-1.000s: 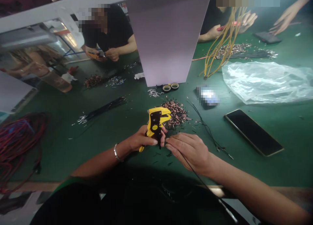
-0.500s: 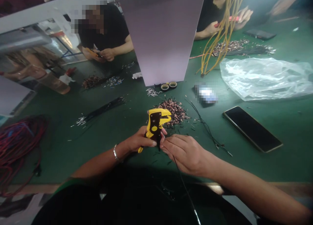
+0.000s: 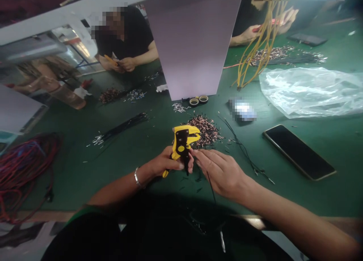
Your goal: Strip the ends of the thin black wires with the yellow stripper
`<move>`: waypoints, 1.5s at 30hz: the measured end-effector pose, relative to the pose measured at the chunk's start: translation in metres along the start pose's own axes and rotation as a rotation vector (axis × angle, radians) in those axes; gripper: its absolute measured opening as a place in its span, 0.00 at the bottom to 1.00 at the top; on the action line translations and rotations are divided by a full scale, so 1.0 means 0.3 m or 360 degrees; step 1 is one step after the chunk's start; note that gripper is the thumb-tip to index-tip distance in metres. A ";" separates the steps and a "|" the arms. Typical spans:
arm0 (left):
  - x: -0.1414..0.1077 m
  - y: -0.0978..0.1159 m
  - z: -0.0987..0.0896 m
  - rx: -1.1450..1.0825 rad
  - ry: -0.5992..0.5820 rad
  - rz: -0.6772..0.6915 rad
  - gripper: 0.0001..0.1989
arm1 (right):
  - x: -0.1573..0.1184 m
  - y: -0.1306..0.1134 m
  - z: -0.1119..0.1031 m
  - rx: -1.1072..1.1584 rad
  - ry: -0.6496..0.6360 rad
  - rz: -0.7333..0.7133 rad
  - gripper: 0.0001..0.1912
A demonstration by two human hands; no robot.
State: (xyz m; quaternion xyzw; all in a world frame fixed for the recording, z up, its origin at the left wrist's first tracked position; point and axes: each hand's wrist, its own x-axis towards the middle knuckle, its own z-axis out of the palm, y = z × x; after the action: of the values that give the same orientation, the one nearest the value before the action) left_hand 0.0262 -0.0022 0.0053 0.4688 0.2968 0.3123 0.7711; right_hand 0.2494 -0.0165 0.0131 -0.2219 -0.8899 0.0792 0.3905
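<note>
Currently, the yellow wire stripper (image 3: 181, 145) is sitting upright in the person's left hand (image 3: 167, 162), whose fingers are wrapping closed around its grip just above the green-matted table (image 3: 70, 170). The right hand (image 3: 219, 174) is almost meeting it, its fingertips (image 3: 195, 155) pressing together at the stripper's lower edge and pinching a thin black wire (image 3: 210, 184) that is trailing down toward the person's body. Just beyond the tool, a heap of copper-ended wire pieces (image 3: 204, 132) is lying on the mat, with loose black wires (image 3: 244, 151) stretching to its right. Further right, a smartphone (image 3: 297, 151) is lying face up.
</note>
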 end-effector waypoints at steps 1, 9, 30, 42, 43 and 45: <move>-0.002 0.001 0.003 0.0006 0.0004 0.0000 0.16 | 0.000 -0.004 0.000 0.0002 -0.0032 -0.0012 0.22; -0.010 0.017 0.021 0.0035 0.0086 0.0022 0.14 | 0.026 -0.022 -0.019 -0.0023 -0.0078 -0.0154 0.17; -0.026 -0.032 -0.012 0.0631 0.0180 0.0073 0.13 | 0.030 -0.028 -0.006 0.0011 -0.0102 -0.0147 0.14; -0.021 -0.025 0.026 0.0531 0.0371 -0.0032 0.17 | 0.036 -0.022 -0.001 0.0037 -0.0051 -0.0141 0.14; -0.021 -0.028 0.027 0.0523 0.0408 -0.0031 0.18 | 0.036 -0.023 0.000 0.0050 -0.0044 -0.0141 0.14; -0.024 -0.036 0.025 0.0517 0.0449 -0.0052 0.19 | 0.035 -0.023 0.002 0.0062 -0.0025 -0.0119 0.13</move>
State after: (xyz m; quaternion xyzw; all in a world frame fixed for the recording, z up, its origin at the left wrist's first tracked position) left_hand 0.0296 -0.0156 -0.0006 0.5336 0.4557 0.3102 0.6414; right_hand 0.2404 -0.0179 0.0217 -0.1804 -0.8988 0.0835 0.3906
